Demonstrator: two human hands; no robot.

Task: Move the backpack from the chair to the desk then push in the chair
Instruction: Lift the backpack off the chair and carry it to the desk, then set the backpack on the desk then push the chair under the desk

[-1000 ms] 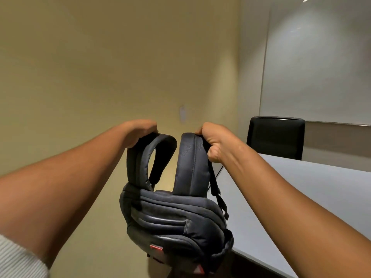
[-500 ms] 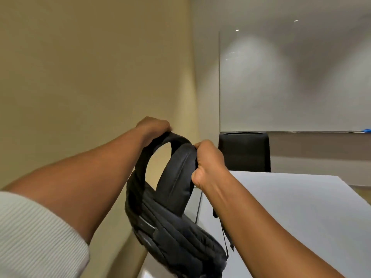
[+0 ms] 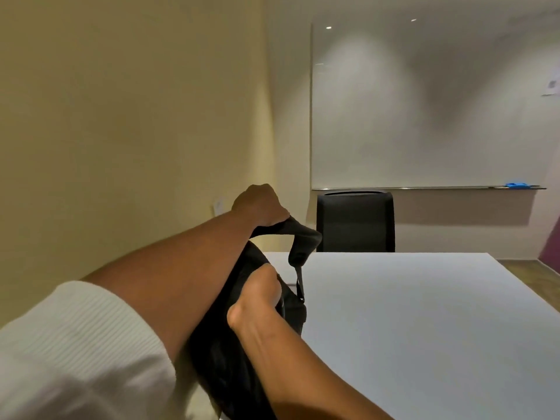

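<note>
The black backpack [image 3: 230, 353] lies on the near left part of the white desk [image 3: 409, 322], partly hidden by my arms. My left hand [image 3: 259, 204] is closed around one padded shoulder strap [image 3: 303, 241] and holds it up above the bag. My right hand [image 3: 257, 295] rests on the bag's upper side, its fingers curled over the far edge and mostly hidden. The chair the backpack came from is out of view.
A black chair [image 3: 356, 222] stands pushed in at the desk's far end. Behind it a whiteboard [image 3: 424, 110] hangs on the wall with a blue eraser [image 3: 516, 185] on its ledge. A yellow wall [image 3: 121, 131] runs close along the left.
The backpack has come down from hanging by both straps onto the desk. My right hand has let go of its strap and moved down onto the bag. The view has swung right.
</note>
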